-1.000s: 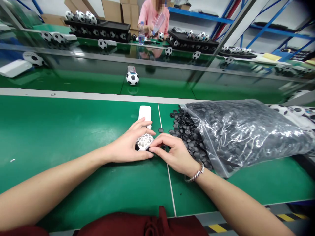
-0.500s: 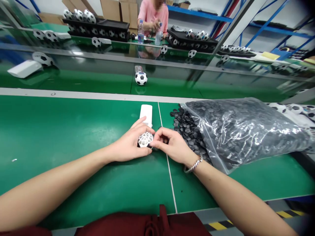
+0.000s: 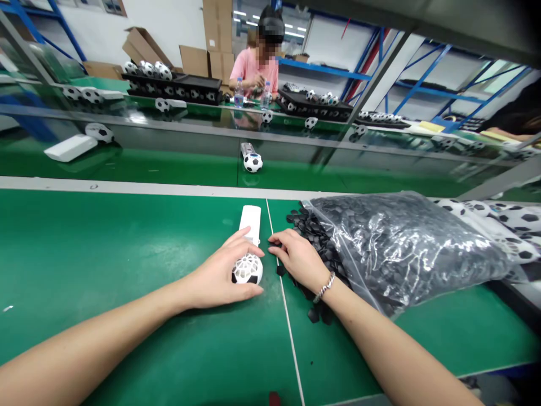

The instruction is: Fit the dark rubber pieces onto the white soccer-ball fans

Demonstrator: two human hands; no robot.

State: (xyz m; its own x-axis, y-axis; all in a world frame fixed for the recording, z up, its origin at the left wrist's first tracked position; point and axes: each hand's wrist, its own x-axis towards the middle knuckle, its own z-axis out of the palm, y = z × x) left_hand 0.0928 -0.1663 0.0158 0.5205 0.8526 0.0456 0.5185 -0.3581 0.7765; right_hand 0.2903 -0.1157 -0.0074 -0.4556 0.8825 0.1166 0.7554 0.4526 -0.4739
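My left hand (image 3: 224, 270) is curled around the ball-shaped end (image 3: 248, 268) of a white device, thumb on the near side and fingers on the far side. This end has an open white lattice on top and black patches on its side. The white flat body (image 3: 251, 221) of the device points away from me on the green table. Just right of it, my right hand (image 3: 296, 256) pinches what looks like a small black pentagon piece, mostly hidden by the fingertips. Loose black pentagon pieces (image 3: 313, 314) lie beside and under that hand.
A clear plastic bag (image 3: 406, 248) of black pieces spills open at right, with football-patterned parts (image 3: 511, 220) behind it. On the belt (image 3: 169, 163) beyond sit football-ended devices (image 3: 252, 162). Across it, a person in pink (image 3: 256, 70) works between black trays (image 3: 177, 84).
My right hand has moved off the ball end to its right, and black pieces now lie scattered nearer me. The left hand keeps its hold. The camera view has tilted up.
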